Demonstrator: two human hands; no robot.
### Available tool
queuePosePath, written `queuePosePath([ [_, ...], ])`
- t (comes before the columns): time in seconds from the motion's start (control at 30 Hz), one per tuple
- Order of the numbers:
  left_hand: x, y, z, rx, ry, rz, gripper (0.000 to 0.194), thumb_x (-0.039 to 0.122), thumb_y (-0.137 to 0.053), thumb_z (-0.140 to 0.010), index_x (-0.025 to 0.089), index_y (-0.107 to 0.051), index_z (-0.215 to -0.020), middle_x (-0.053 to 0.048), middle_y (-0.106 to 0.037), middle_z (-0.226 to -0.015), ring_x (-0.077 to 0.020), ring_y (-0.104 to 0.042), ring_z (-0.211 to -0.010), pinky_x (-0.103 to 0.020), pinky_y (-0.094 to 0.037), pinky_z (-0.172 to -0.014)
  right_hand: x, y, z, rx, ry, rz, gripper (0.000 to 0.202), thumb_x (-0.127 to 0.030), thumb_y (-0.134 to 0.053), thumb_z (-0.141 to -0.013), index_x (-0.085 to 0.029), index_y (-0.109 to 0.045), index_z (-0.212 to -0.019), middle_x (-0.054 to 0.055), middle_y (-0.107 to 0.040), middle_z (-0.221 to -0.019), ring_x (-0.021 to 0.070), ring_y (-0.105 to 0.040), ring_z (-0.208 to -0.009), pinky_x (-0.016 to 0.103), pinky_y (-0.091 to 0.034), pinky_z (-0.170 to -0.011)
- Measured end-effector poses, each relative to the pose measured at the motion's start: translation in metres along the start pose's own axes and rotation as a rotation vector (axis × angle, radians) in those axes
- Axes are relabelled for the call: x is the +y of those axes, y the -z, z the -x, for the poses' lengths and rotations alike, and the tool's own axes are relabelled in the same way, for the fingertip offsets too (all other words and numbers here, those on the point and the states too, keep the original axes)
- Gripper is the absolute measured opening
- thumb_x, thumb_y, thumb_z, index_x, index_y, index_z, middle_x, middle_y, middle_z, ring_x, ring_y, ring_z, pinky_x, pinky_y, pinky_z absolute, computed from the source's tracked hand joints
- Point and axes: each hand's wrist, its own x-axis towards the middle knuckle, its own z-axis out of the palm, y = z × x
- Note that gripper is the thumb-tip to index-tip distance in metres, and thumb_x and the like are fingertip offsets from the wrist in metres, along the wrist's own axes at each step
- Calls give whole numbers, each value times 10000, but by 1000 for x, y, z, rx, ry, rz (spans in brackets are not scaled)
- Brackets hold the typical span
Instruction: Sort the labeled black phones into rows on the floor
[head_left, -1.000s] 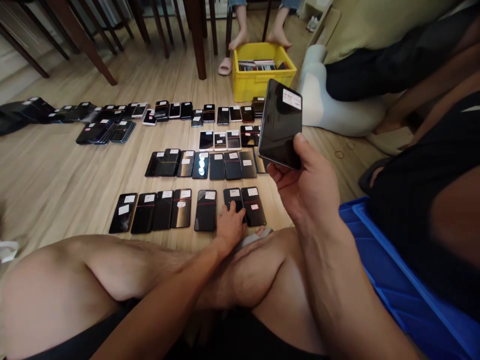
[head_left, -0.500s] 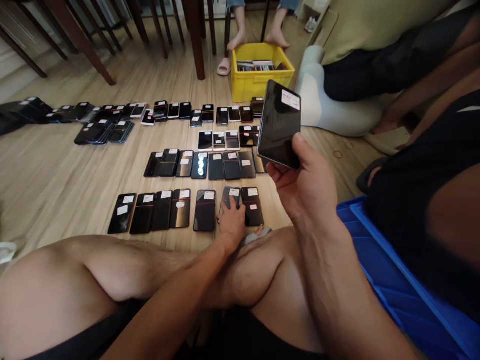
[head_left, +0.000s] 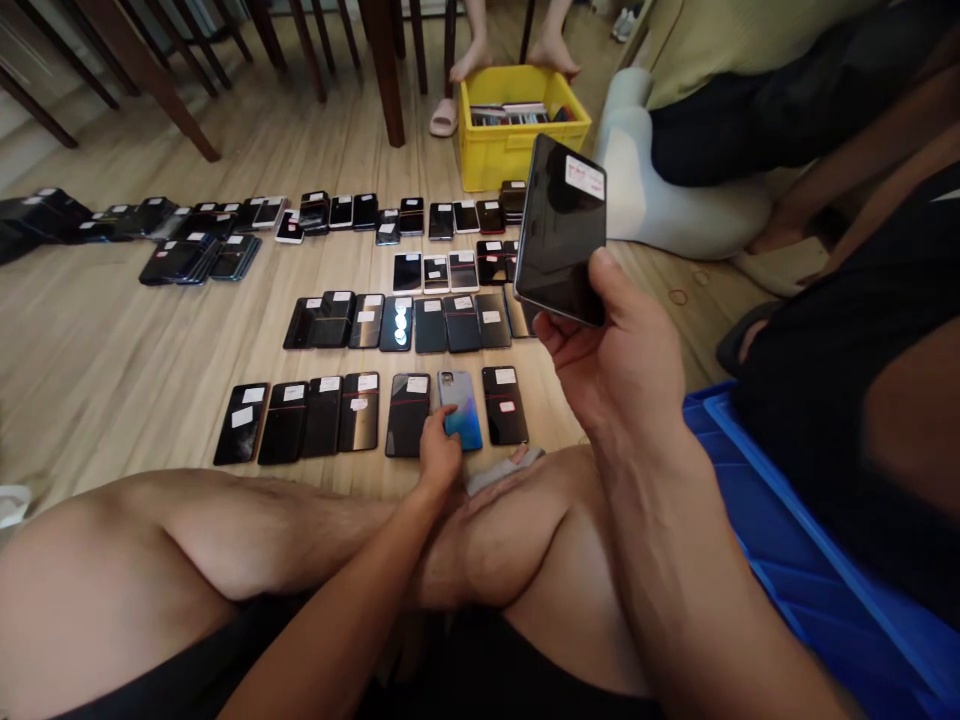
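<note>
Near my crossed legs, my left hand [head_left: 441,448] grips the lower left edge of a blue smartphone [head_left: 459,392], its shiny back and camera block facing up. The fingers under it are partly hidden. Raised at the right, my right hand [head_left: 630,350] holds a dark smartphone [head_left: 561,235] with a white label at its top; the thumb presses its side edge. Beside the blue phone lie a black phone with a red band [head_left: 409,415] on the left and a black phone with labels [head_left: 506,405] on the right.
Several rows of labelled phones [head_left: 367,322] cover the wooden floor, with stacked phones [head_left: 180,258] farther left. A yellow crate [head_left: 517,160] holding flat items stands before a person's bare feet [head_left: 472,60]. Another person's cast-like white leg covering [head_left: 660,215] and a blue crate [head_left: 735,480] are at right.
The phone under my left hand showed a labelled dark face; now its blue back faces up. My left hand has shifted left and down to its edge. The right hand keeps its phone raised.
</note>
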Motion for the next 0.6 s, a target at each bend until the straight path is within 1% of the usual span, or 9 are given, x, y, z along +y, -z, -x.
queuePosePath([
  [0.1, 9, 3, 5, -2, -15, -133, 592, -6, -484, -808, 201, -631, -1342, -101, -639, -1354, -210, -603, -1280, -348, -447, -1164, 0, 1, 0, 21, -13, -15, 196, -462, -733, -923, -269, -717, -895, -14, -761, -998, 183, -733, -937, 277, -629, -694],
  [0.17, 21, 4, 12, 32, -68, -294, 576, 6, -475, -847, 202, -619, -1369, -132, -542, -1469, -245, -537, -1355, -377, -436, -1170, -1, 1, 0, 15, -17, -10, 199, -470, -736, -918, -274, -711, -891, -15, -761, -986, 191, -734, -952, 290, -636, -709],
  [0.23, 38, 0, 17, 28, -195, -463, 529, 60, -497, -903, 224, -600, -1394, -138, -401, -1596, -305, -440, -1432, -440, -418, -1178, -1, 1, 0, -1, -13, 7, 202, -485, -739, -913, -287, -701, -899, -19, -762, -983, 206, -735, -983, 319, -645, -735],
  [0.27, 48, -4, 18, -6, -261, -529, 496, 110, -528, -927, 240, -589, -1402, -135, -359, -1622, -332, -419, -1435, -470, -425, -1164, -1, 0, 0, -6, -12, 16, 203, -491, -738, -913, -292, -698, -902, -21, -763, -985, 212, -735, -994, 331, -647, -745],
  [0.3, 58, -11, 18, -73, -316, -572, 479, 171, -571, -939, 253, -573, -1411, -136, -357, -1617, -345, -435, -1408, -481, -452, -1130, -1, 0, 0, -5, -15, 22, 202, -494, -736, -915, -297, -697, -901, -23, -765, -987, 214, -734, -997, 339, -648, -751],
  [0.33, 68, -19, 16, -144, -337, -596, 485, 234, -622, -935, 259, -560, -1415, -143, -383, -1587, -344, -472, -1356, -477, -489, -1078, -1, -1, 1, 2, -21, 26, 198, -494, -735, -918, -301, -697, -894, -25, -766, -992, 214, -733, -995, 341, -646, -756],
  [0.4, 85, -36, 8, -244, -329, -627, 566, 352, -696, -913, 249, -526, -1443, -162, -417, -1531, -342, -498, -1294, -459, -532, -999, -2, -2, 2, 27, -42, 24, 187, -480, -741, -920, -306, -701, -863, -28, -769, -998, 206, -731, -973, 332, -640, -755],
  [0.5, 96, -59, -8, -287, -314, -691, 681, 422, -762, -857, 251, -513, -1468, -160, -354, -1586, -367, -478, -1278, -480, -545, -970, -3, -2, 3, 33, -69, 13, 168, -451, -756, -914, -315, -705, -829, -31, -770, -1003, 205, -728, -948, 335, -636, -749],
  [0.6, 99, -74, -19, -273, -278, -748, 689, 343, -713, -874, 250, -477, -1514, -165, -290, -1639, -396, -489, -1243, -498, -582, -880, -2, 1, 1, 2, -52, 22, 152, -464, -754, -909, -323, -704, -881, -20, -773, -1012, 234, -730, -985, 371, -643, -763],
])
